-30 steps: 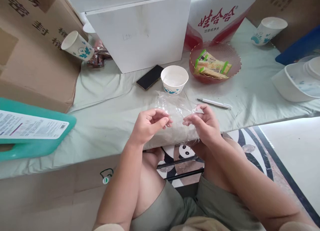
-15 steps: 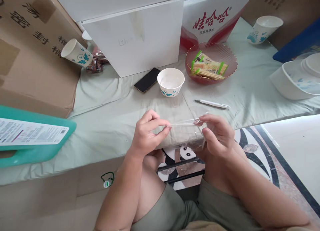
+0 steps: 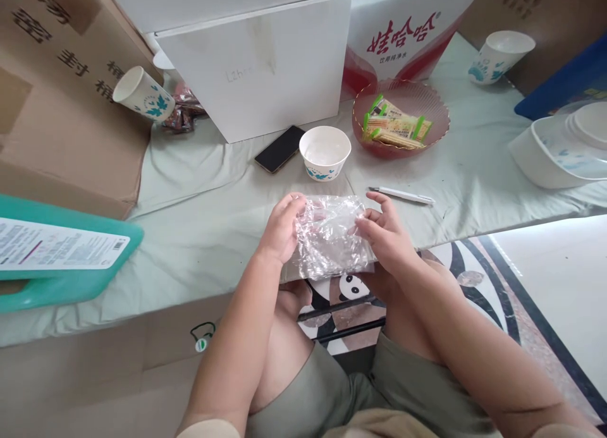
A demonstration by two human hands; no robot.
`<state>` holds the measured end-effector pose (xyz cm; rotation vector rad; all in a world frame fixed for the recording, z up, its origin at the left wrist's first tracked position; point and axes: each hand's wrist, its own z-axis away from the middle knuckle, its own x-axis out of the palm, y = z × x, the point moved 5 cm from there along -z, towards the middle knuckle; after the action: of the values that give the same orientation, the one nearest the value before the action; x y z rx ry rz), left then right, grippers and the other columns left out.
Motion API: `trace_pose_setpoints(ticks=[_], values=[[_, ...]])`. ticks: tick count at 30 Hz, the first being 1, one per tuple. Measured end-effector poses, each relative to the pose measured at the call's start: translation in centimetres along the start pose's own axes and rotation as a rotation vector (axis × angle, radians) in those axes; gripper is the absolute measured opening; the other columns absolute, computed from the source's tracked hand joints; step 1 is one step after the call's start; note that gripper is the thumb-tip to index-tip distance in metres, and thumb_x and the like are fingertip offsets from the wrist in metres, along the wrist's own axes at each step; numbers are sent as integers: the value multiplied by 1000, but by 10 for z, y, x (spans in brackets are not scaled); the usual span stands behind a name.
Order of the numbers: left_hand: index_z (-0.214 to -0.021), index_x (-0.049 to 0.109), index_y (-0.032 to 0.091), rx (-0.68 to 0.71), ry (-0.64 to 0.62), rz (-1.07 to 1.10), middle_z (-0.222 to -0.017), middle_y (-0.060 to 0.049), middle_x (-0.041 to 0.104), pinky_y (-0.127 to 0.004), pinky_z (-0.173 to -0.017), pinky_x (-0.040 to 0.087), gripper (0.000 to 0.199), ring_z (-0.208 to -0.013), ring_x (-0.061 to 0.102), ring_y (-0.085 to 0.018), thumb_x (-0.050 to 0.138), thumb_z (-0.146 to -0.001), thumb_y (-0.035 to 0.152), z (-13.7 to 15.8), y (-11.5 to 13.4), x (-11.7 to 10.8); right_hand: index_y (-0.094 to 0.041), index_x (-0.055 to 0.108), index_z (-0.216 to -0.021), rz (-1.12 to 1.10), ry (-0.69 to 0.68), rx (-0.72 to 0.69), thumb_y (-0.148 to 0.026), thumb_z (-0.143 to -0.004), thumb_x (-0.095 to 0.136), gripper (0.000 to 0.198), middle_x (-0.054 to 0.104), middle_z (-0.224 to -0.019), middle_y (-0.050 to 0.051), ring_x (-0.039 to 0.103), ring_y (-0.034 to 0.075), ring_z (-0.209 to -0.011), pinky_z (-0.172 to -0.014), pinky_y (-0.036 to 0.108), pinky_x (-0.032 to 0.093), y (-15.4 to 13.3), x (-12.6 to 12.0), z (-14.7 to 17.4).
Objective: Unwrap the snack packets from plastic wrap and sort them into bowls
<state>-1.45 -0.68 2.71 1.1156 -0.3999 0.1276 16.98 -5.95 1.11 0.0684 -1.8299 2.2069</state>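
Note:
A crinkled clear plastic bag (image 3: 332, 242) is spread out between my hands at the table's front edge. My left hand (image 3: 283, 226) grips its left side, with some fingers showing blurred through the film. On the opposite side my right hand (image 3: 383, 231) pinches the bag between thumb and fingers, its index finger raised. Just beyond the bag stands a white paper bowl (image 3: 325, 153) with a blue leaf print. A white pen (image 3: 402, 195) lies to the right, close to my right fingertips.
A black phone (image 3: 279, 148) lies beside the bowl. Behind are a pink glass bowl (image 3: 441, 125) of wrapped snacks and white boxes (image 3: 265, 78). Paper cups (image 3: 145, 95) lie left and right. A green jug (image 3: 109, 255) is at left, a white container (image 3: 535, 150) at right.
The bag was stretched into a thin strand between my fingertips; now it is opened out flat and faces me. My right hand has moved left, closer to my left hand.

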Motion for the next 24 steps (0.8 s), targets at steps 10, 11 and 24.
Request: trace_pose_setpoints(ticks=[10,11,24], values=[[-94,69,15,-90,-168,-58,-92,-7,77,-31,-79,55,38,-88,72,-20,85,-63,31,-7,-12,1,-22,59,-84,-48,-117,252,-44,-61,86,42,65,-75,-1,62,14,-64,-62,29,49,15,5,-8],[-96,70,16,-114,-206,-68,-95,-7,77,-30,-79,55,40,-90,72,-20,86,-63,30,-7,-13,3,-21,57,-79,-46,-100,223,-45,-62,85,40,66,-74,-1,62,13,-63,-63,29,49,13,4,-8],[-101,68,20,-5,-260,-193,-49,6,57,-20,-39,38,28,-37,51,-10,71,-77,34,-12,-5,1,-28,61,-104,-42,-41,31,-44,-76,70,33,50,-54,-9,43,10,-43,-42,23,34,2,-4,-14]])
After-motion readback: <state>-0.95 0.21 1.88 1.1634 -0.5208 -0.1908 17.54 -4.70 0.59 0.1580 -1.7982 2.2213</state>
